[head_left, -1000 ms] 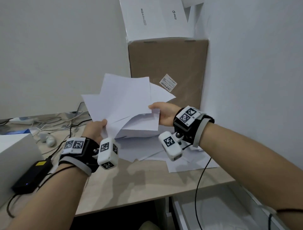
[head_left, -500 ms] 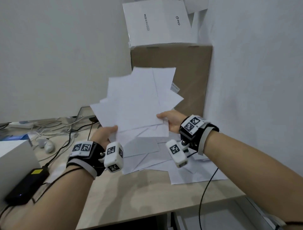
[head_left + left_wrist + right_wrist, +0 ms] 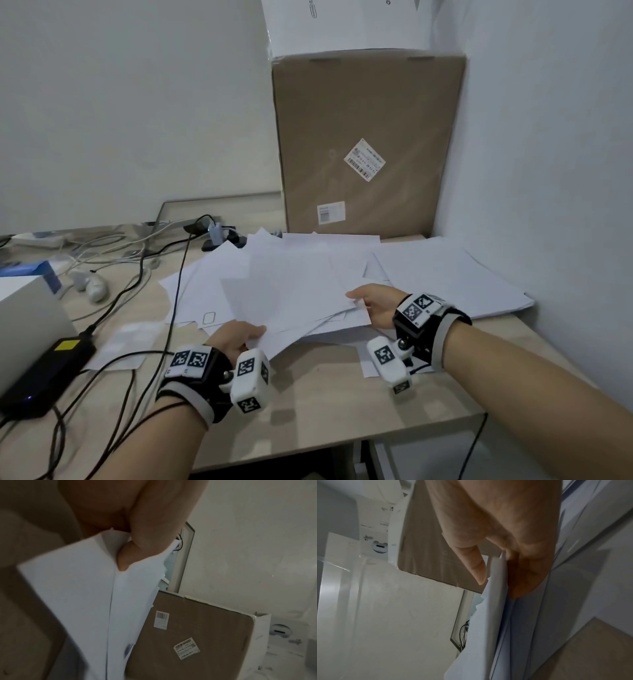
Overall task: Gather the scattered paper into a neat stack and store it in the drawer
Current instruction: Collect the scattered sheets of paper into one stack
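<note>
We hold the bundle of paper by its two near corners so the sheets can be squared against the desk: our left hand pinches the near-left corner, thumb on top and fingers beneath, and our right hand pinches the near-right edge, thumb above the sheets and fingers under them. The sheets are fanned and misaligned, low over the loose paper that lies across the middle of the desk. More sheets reach the desk's right edge by the wall, and the cardboard box closes off the far right corner. Cables and a black adapter crowd the left side, so the bare strip along the near edge looks like the best room for tapping the bundle. The drawer is not clearly in view
</note>
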`<state>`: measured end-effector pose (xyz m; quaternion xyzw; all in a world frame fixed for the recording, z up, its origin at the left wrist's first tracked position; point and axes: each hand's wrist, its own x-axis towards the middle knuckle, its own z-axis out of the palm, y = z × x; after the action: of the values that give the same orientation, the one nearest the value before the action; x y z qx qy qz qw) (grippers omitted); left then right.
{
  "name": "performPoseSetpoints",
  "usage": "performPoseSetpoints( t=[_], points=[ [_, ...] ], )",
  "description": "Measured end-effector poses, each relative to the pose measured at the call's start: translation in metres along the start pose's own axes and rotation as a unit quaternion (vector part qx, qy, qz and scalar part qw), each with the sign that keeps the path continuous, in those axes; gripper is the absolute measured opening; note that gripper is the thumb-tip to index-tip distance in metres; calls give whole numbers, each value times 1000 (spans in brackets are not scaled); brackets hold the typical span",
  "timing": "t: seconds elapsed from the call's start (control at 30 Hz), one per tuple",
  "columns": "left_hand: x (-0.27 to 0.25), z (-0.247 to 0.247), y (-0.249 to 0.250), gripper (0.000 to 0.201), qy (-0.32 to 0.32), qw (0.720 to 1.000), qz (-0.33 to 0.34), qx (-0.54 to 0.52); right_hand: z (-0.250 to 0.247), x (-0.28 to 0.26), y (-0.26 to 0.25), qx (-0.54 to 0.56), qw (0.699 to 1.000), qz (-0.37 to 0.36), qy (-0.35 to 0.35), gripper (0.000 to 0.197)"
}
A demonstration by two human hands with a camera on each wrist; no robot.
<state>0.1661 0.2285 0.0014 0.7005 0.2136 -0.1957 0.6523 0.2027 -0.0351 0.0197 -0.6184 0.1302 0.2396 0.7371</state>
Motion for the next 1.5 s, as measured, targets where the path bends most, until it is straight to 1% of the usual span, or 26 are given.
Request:
performPoseSetpoints(
  t=[0.1, 0.17, 0.27, 0.37, 0.43, 0.5, 0.53, 0.6, 0.67, 0.77, 0.8, 0.87, 0.9, 0.93, 1.0, 1.03, 1.07, 1.13, 1.17, 1.23, 1.27, 1.37, 1.4, 1.43, 1.47, 1.5],
  points=[
    [2, 2, -7, 23, -6, 996, 49, -76, -1, -1, -2, 0, 999, -24, -25, 21],
    [1, 3, -13, 22, -33, 991, 68, -107, -1, 1, -5, 8, 999, -36, -39, 23],
    [0, 4, -16, 19, -60, 986, 92, -127, -1, 3, -10, 6, 999, -51, -14, 27],
    [5, 5, -15, 23, -38, 975, 126, -180, -5, 9, -11, -6, 998, -55, 29, 39],
    [11, 5, -15, 32, -24, 964, 141, -222, -5, 9, -8, 17, 998, -53, 38, 35],
    [14, 7, -15, 35, -32, 958, 147, -245, -4, 4, -7, 49, 997, -58, -3, 26],
    [15, 8, -15, 34, -40, 957, 147, -248, -3, 2, -8, 59, 995, -69, -28, 26],
    [13, 11, -16, 28, -63, 957, 146, -243, -4, 2, -11, 52, 994, -90, -39, 29],
    [11, 13, -17, 22, -77, 959, 141, -233, -7, 7, -14, 14, 993, -119, 9, 33],
    [10, 14, -19, 10, -106, 961, 126, -224, -10, 12, -17, -75, 978, -168, 102, 34],
    [10, 13, -18, 19, -105, 965, 120, -208, -13, 13, -18, -89, 972, -184, 112, 34],
    [18, 5, -17, 46, -83, 975, 113, -170, -19, 8, -22, -98, 964, -214, 122, 37],
    [17, 2, -13, 49, -70, 974, 119, -179, -24, 5, -26, -104, 960, -230, 119, 40],
    [19, -2, -10, 54, -46, 973, 136, -180, -29, -1, -30, -121, 957, -244, 105, 43],
    [23, -10, 1, 82, 11, 975, 167, -146, -37, -16, -42, -178, 945, -265, 63, 49],
    [22, -14, 8, 91, 26, 971, 198, -129, -40, -22, -47, -202, 941, -267, 46, 53],
    [20, -17, 15, 97, 25, 968, 226, -104, -41, -29, -53, -221, 936, -271, 33, 54],
    [14, -17, 30, 103, 0, 960, 271, -69, -43, -38, -64, -254, 924, -283, 34, 43],
    [12, -16, 37, 99, -12, 957, 284, -60, -45, -39, -69, -259, 922, -285, 44, 40],
    [4, -10, 49, 73, -37, 950, 307, -39, -52, -43, -79, -271, 918, -284, 58, 37],
    [2, -8, 53, 66, -52, 951, 305, -31, -54, -44, -84, -281, 916, -279, 62, 36],
    [5, -6, 52, 82, -94, 959, 265, -16, -63, -40, -86, -358, 901, -232, 79, 42],
    [8, -5, 50, 80, -96, 962, 254, -10, -63, -39, -84, -351, 908, -216, 74, 41],
    [11, -1, 48, 73, -94, 966, 242, -8, -62, -38, -82, -324, 921, -209, 51, 30],
    [16, 3, 46, 62, -84, 969, 233, -9, -58, -39, -79, -298, 933, -202, 24, 24],
    [19, 8, 44, 51, -70, 970, 231, -13, -56, -37, -76, -290, 935, -202, 11, 25]
  ],
)
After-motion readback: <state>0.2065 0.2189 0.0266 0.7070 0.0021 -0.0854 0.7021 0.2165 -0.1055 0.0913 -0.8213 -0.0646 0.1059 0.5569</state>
